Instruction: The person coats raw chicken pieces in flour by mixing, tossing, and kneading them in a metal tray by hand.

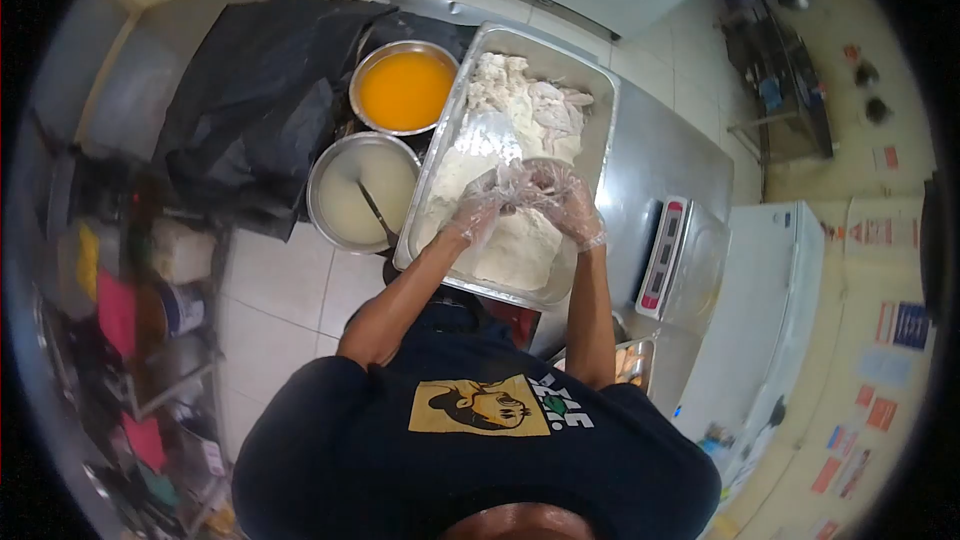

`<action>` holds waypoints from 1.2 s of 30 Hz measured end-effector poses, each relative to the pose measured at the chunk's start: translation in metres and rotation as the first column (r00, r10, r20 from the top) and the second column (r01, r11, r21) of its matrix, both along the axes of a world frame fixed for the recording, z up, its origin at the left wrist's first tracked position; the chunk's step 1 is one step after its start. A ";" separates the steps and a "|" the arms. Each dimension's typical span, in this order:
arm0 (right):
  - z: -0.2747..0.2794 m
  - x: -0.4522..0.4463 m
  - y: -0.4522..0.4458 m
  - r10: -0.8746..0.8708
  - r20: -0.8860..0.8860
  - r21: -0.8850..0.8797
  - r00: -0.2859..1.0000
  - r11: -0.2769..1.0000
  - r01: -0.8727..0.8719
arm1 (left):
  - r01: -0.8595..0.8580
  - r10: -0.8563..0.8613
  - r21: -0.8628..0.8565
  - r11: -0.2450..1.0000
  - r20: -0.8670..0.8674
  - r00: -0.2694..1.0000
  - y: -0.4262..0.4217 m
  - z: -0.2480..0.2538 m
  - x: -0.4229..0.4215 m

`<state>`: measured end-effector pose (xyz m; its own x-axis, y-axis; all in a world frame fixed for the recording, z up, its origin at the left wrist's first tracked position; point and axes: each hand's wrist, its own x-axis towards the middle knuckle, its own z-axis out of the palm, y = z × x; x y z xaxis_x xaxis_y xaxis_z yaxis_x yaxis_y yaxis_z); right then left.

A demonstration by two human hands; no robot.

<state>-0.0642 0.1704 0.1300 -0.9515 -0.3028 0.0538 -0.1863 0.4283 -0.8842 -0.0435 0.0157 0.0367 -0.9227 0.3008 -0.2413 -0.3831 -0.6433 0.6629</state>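
Note:
A deep metal tray [428, 190] holds white flour [515, 252], with flour-coated pieces that look like chicken [552, 112] heaped at its far end. My left hand [482, 208] and my right hand [568, 202], both in clear plastic gloves, meet over the middle of the tray. Their fingers are curled in towards each other and touch or nearly touch. Whatever lies between them, if anything, is hidden by the crinkled plastic and the fingers.
Left of the tray stand a metal bowl of orange liquid [405, 90] and a bowl of whitish liquid [345, 195] with a dark-handled utensil [375, 205]. A digital scale [662, 258] sits right on the steel table [665, 160]. Black plastic sheeting [255, 110] lies far left.

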 end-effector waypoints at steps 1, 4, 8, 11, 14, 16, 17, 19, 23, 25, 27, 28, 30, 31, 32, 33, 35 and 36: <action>-0.003 0.001 -0.002 0.035 0.006 0.012 0.999 0.999 -0.035 | 0.019 -0.024 -0.114 0.993 -0.043 0.999 -0.004 0.002 0.004; -0.019 0.006 -0.011 0.078 0.077 -0.023 0.994 0.997 -0.077 | 0.029 -0.041 -0.190 0.981 -0.057 0.998 -0.015 -0.002 0.019; -0.014 0.004 -0.021 0.020 0.311 -0.182 0.950 0.983 0.039 | 0.001 -0.005 -0.093 0.996 -0.040 0.999 -0.029 -0.015 0.029; -0.038 -0.018 0.005 -0.019 0.010 0.065 1.000 0.998 0.018 | -0.064 0.063 -0.033 0.997 -0.056 0.996 -0.036 -0.014 0.039; 0.023 -0.020 -0.021 -0.110 0.100 0.075 0.989 0.992 0.103 | -0.081 0.072 -0.062 0.995 -0.145 0.987 -0.047 -0.009 0.049; 0.036 -0.029 -0.032 -0.085 0.140 -0.095 0.987 0.991 0.098 | -0.037 0.012 -0.148 0.988 -0.171 0.985 -0.059 0.009 0.052; 0.037 -0.036 -0.040 -0.079 0.145 -0.091 0.986 0.992 0.093 | 0.126 -0.206 -0.425 0.896 -0.146 0.968 -0.068 0.027 0.055; 0.041 -0.051 -0.061 0.091 -0.123 0.051 0.988 0.995 -0.085 | 0.275 -0.407 -0.655 0.704 -0.055 0.912 -0.075 0.026 0.056; 0.041 -0.056 -0.139 0.187 -0.159 0.128 0.969 0.978 -0.167 | 0.062 -0.462 -0.641 0.765 -0.480 0.745 -0.057 -0.012 0.040; 0.002 -0.069 -0.168 0.217 -0.175 0.027 0.960 0.976 -0.216 | 0.264 -0.676 -0.709 0.654 -0.392 0.624 -0.062 0.000 0.033; -0.006 -0.074 -0.199 0.324 -0.185 0.173 0.928 0.940 -0.294 | 0.276 -0.689 -0.719 0.637 -0.372 0.622 -0.064 -0.016 0.033; -0.010 -0.073 -0.212 0.420 -0.173 0.303 0.891 0.883 -0.358 | 0.300 -0.709 -0.732 0.611 -0.338 0.618 -0.061 -0.033 0.037; -0.041 -0.076 -0.229 0.449 -0.140 0.326 0.883 0.863 -0.387 | 0.344 -0.748 -0.762 0.549 -0.263 0.610 -0.060 -0.065 0.042; -0.056 -0.077 -0.235 0.463 -0.115 0.341 0.879 0.849 -0.403 | 0.367 -0.769 -0.777 0.511 -0.222 0.600 -0.064 -0.073 0.043; -0.070 -0.078 -0.237 0.516 -0.132 0.329 0.846 0.828 -0.454 | 0.389 -0.790 -0.792 0.470 -0.182 0.585 -0.067 -0.081 0.043; -0.087 -0.079 -0.237 0.515 -0.133 0.333 0.847 0.828 -0.452 | 0.387 -0.790 -0.792 0.472 -0.186 0.584 -0.075 -0.065 0.045; -0.120 -0.078 -0.238 0.459 -0.010 0.188 0.888 0.873 -0.449 | 0.081 -0.782 -0.907 0.413 -0.307 0.543 -0.099 0.003 0.060; -0.124 -0.071 -0.243 0.382 -0.011 0.284 0.924 0.887 -0.364 | -0.005 -0.698 -0.867 0.499 -0.405 0.591 -0.102 0.015 0.071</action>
<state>-0.1348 -0.0724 0.0064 -0.7626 -0.6465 -0.0240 -0.4325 0.5371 -0.7241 0.0277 -0.0863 0.0514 -0.7412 0.6699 0.0431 0.3121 0.2870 0.9057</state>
